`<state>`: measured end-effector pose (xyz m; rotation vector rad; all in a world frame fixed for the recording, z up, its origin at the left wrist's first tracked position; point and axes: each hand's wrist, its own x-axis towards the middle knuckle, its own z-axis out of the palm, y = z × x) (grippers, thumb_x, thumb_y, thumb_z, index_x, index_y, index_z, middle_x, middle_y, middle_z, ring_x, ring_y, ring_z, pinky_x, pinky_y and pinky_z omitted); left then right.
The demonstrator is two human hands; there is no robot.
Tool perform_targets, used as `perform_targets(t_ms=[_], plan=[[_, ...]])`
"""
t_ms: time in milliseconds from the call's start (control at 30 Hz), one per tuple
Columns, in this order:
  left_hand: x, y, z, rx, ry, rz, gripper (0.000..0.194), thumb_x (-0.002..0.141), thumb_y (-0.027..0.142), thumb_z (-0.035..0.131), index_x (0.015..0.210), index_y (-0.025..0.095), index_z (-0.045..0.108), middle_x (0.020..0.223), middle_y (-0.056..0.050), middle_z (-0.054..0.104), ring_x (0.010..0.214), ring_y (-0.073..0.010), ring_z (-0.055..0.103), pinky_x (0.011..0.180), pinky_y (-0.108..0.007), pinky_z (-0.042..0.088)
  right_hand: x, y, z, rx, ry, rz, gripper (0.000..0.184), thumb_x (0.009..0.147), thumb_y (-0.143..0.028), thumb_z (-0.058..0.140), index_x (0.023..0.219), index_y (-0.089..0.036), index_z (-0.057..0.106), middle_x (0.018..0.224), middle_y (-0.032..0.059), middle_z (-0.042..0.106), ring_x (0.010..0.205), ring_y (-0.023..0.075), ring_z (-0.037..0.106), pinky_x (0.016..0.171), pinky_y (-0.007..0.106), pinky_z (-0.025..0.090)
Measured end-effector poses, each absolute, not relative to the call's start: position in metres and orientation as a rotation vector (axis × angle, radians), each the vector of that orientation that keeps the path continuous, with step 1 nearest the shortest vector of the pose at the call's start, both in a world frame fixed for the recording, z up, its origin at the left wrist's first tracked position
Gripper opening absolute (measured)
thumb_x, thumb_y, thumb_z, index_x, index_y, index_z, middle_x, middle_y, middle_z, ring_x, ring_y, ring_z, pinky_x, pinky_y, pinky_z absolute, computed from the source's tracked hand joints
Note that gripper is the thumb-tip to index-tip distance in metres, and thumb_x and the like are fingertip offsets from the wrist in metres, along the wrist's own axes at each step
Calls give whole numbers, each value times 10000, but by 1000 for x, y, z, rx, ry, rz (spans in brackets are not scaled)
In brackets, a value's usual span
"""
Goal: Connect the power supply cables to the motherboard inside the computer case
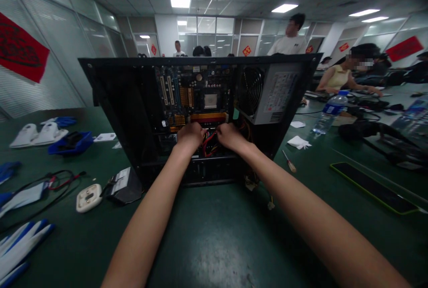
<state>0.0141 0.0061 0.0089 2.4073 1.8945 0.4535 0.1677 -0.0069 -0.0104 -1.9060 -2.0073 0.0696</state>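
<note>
An open black computer case (117, 100) stands on the green table, its inside facing me. Inside it are a motherboard (210, 84) with a square silver processor, and a power supply (279, 96) with a fan at upper right. Both my hands reach into the lower middle of the case. My left hand (190, 137) and my right hand (230, 136) are closed on a bundle of coloured cables (210, 141), one at each side of it. The red, yellow and black wires run between them. My fingertips are partly hidden, and where the cables end is too dark to see.
At left lie a blue tray (75, 143), a white puck-like device (88, 198), a black-and-silver box (123, 185) and work gloves (23, 248). At right are a screwdriver (289, 162), a phone (371, 185), a water bottle (329, 114) and crumpled tissue (299, 142). Other people work farther back.
</note>
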Motion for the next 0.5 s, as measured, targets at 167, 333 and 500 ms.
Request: perform_targets(t_ms=[167, 333, 500], plan=[[15, 5, 11, 2402, 1933, 440, 354, 952, 452, 525, 994, 212, 781, 1044, -154, 765, 1023, -316, 711, 833, -378, 534, 167, -2, -12, -1930, -1986, 80, 270, 915, -141, 521, 1034, -116, 762, 1068, 211, 748, 1014, 300, 720, 769, 301, 497], [18, 4, 9, 2442, 1926, 425, 361, 965, 439, 510, 992, 197, 777, 1028, -159, 764, 993, -309, 719, 811, -367, 538, 168, -1, -14, -1949, -1951, 76, 263, 932, -193, 529, 1023, -137, 770, 1045, 196, 754, 994, 291, 723, 784, 312, 503], [21, -1, 7, 2468, 1970, 447, 375, 975, 424, 506, 1033, 156, 762, 1025, -179, 757, 994, -314, 717, 812, -373, 543, 172, -9, -10, -1864, -1879, 77, 279, 965, -227, 513, 998, -140, 776, 1028, 159, 765, 994, 250, 717, 813, 283, 489]])
